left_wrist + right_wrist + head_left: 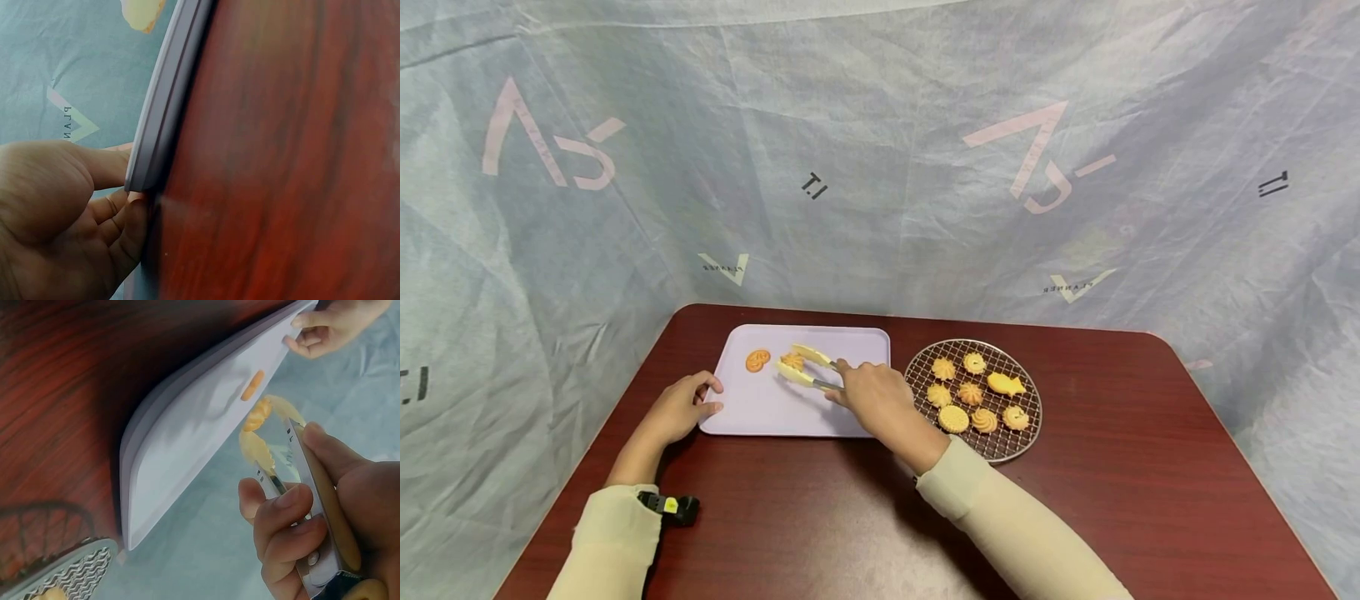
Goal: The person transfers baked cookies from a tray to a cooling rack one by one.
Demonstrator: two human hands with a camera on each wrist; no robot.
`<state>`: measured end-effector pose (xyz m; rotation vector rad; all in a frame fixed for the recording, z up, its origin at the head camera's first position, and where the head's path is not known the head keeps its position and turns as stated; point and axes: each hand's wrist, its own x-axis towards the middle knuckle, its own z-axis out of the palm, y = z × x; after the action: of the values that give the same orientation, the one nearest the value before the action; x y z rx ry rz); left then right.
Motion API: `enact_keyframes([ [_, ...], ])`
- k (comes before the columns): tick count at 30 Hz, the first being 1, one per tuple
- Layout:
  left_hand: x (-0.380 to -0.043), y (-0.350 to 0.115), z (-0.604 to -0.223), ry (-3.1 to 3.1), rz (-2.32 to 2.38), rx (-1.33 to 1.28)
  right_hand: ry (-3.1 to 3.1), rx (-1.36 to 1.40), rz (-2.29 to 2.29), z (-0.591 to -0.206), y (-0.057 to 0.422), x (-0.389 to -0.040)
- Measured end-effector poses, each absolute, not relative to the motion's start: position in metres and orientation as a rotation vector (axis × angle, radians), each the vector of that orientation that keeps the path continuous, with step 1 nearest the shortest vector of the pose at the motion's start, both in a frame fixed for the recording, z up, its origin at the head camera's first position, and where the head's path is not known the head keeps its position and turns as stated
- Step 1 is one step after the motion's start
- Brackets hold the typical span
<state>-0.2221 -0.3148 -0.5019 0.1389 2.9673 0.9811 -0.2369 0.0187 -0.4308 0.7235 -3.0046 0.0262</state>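
A pale lilac tray (775, 417) lies on the table, and my left hand (681, 407) grips its left edge near the front corner. In the left wrist view, thumb and fingers (128, 234) meet that tray's rim (156, 125). My right hand (880, 396) holds a pair of tongs (808, 379) with yellowish tips and metal arms. Between the tips is a golden ridged cookie (792, 361), over the tray; the right wrist view also shows this cookie (257, 415) pinched there. A flat orange-brown cookie (757, 360) lies on the tray's left part.
Right of the tray stands a round wire rack (1033, 412) bearing several cookies, among them a fish-shaped one (1005, 383) and a round one (953, 418) with a scalloped edge. The dark red wooden table (1112, 467) backs onto a grey printed cloth (880, 208).
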Motion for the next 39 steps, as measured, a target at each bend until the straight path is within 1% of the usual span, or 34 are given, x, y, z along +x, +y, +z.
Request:
enact_keyframes([
  [19, -0.223, -0.314, -0.502, 2.964, 0.979, 0.129, -2.933, 0.724, 0.089, -0.428, 0.044, -0.232],
  [30, -0.223, -0.315, -0.503, 2.963, 0.982, 0.132, -2.948, 0.677, 0.140, -0.425, 0.058, -0.226],
  [39, -0.222, -0.315, -0.503, 2.962, 0.992, 0.132, -2.850, 0.712, 0.116, -0.425, 0.074, -0.221],
])
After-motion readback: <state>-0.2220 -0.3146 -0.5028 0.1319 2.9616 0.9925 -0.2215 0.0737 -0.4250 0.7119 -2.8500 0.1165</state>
